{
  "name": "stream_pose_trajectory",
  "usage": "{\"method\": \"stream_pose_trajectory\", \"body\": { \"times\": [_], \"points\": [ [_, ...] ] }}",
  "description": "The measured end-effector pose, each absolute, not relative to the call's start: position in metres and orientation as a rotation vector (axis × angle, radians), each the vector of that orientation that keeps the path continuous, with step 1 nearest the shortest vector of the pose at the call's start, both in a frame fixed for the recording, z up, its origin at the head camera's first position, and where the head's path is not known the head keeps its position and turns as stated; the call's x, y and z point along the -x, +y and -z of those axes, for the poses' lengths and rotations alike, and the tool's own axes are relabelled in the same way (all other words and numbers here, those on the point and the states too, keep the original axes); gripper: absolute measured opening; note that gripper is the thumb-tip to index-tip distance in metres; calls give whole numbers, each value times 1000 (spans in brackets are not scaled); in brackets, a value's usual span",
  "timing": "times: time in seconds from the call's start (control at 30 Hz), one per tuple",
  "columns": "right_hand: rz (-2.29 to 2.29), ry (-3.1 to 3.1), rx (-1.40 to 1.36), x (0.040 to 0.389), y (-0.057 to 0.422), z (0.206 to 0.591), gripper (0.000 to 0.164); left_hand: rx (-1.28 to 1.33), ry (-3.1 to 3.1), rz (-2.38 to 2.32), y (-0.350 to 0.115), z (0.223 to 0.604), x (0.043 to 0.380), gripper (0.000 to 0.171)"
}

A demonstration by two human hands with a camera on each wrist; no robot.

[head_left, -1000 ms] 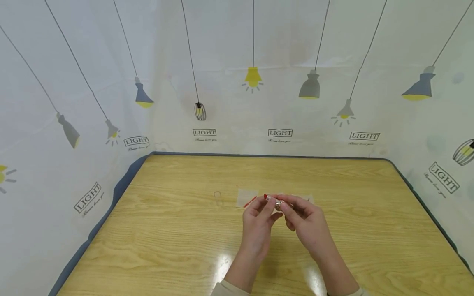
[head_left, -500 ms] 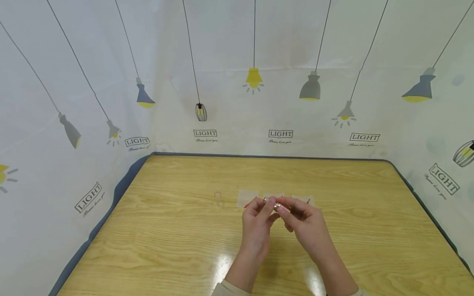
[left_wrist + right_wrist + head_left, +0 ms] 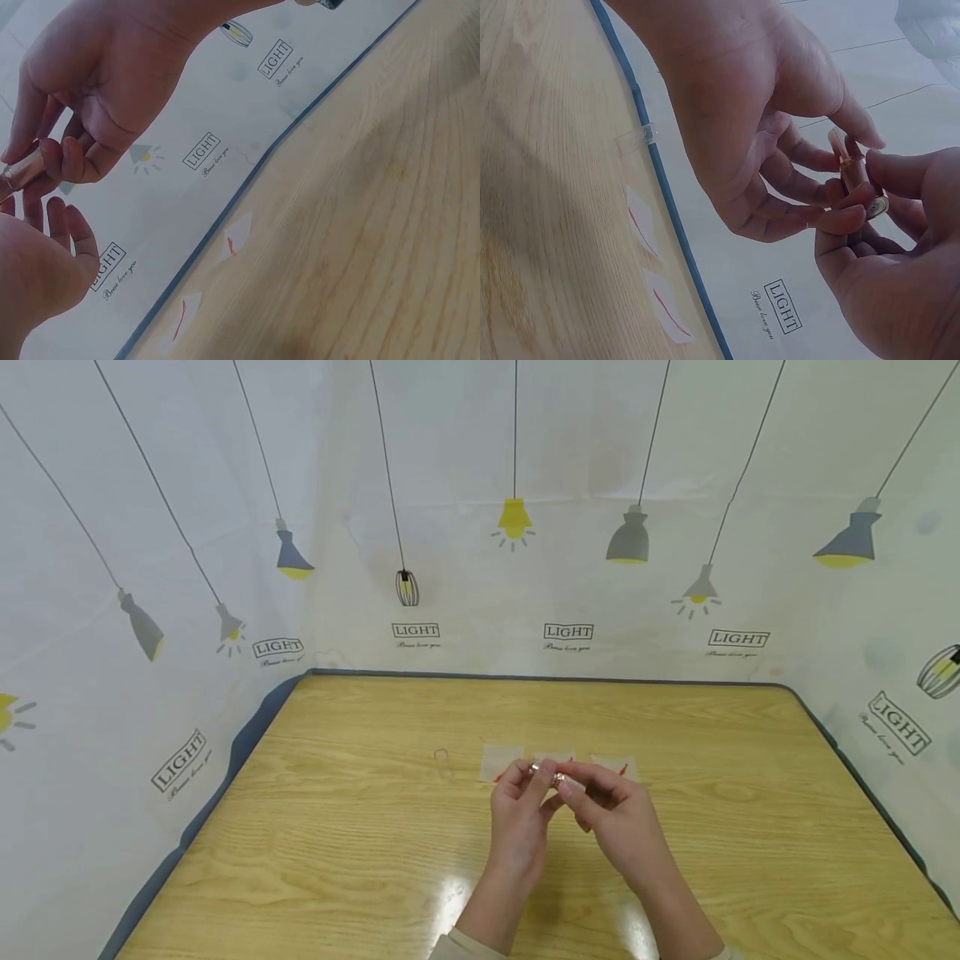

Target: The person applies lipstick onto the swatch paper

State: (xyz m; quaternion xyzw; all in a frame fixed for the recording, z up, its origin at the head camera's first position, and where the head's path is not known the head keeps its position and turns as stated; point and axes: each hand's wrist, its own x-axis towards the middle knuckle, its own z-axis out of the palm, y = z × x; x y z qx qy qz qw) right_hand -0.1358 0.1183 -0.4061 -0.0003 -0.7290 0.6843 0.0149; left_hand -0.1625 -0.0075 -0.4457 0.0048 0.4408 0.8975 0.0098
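A gold lipstick tube lies slantwise between both hands, above the table. My left hand pinches its left end between thumb and fingers. At the other end, the thumb and fingers of my right hand grip the base. The right wrist view shows the lipstick's metallic body and its round base end; no red tip shows above the rim. The left wrist view catches part of the tube at the frame's left edge, with fingers covering much of it.
Beyond the hands, white paper pieces with red streaks lie in a row on the wooden table, among them a left piece and a right piece. To their left is a clear cap-like piece. A lamp-printed cloth stands behind.
The red lipstick tip seen at the tube's left end one second ago has gone down out of sight. My right fingers have shifted slightly on the base; both hands stay in place.
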Motion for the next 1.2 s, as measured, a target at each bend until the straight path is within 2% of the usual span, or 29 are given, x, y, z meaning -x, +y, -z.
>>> {"method": "stream_pose_trajectory", "body": {
  "times": [0.17, 0.67, 1.2],
  "points": [
    [-2129, -2241, 0, 137, 119, 407, 27, -48, 1362, -2796, -7, 445, 162, 5],
    [-2135, -2235, 2, 137, 119, 406, 27, -65, 1366, -2795, -8, 444, 161, 17],
    [-2109, -2260, 9, 137, 119, 409, 29, -16, 1385, -2796, -10, 445, 162, 21]
  ]
}}
